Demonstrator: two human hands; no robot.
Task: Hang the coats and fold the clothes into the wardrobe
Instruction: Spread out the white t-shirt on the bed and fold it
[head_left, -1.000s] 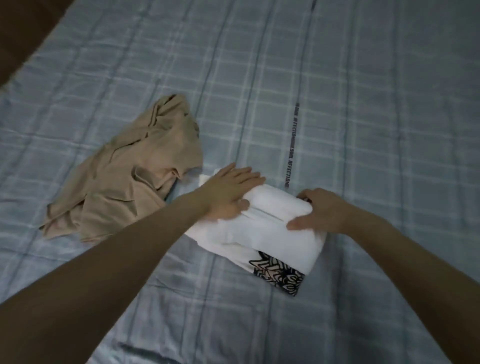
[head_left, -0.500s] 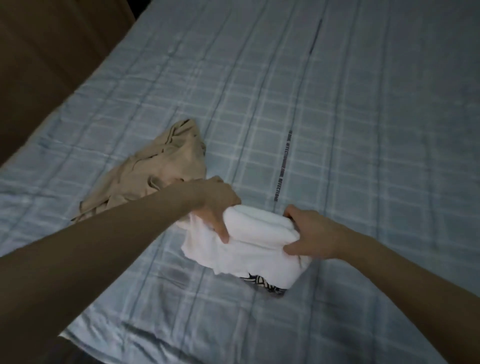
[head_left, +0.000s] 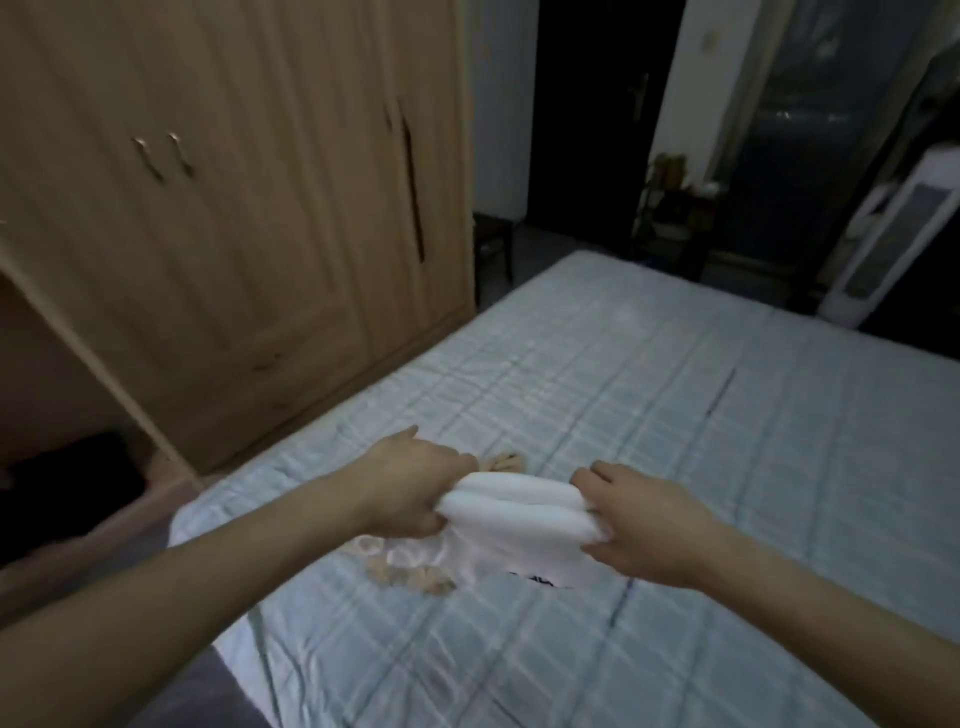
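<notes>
Both hands on the folded white garment, lower centre of frame, held above the bed. Left hand grips its left end, fingers curled under and thumb on the front edge. Right hand grips the right end, thumb below and fingers wrapped over the top. Garment is a thick folded bundle; a loose white layer hangs below it with a bit of black print showing at the bottom edge, near the right hand.

Tan garment lies crumpled on the bed right under the bundle, mostly hidden; bits show below the left hand and just above the white fold.

Bed has a light blue checked sheet, filling centre and right. Wooden wardrobe takes the upper left; two doors with metal handles closed, the door right of them slightly ajar showing a dark gap. White tower fan at right edge, past the far side of the bed. Frame is motion-blurred.
</notes>
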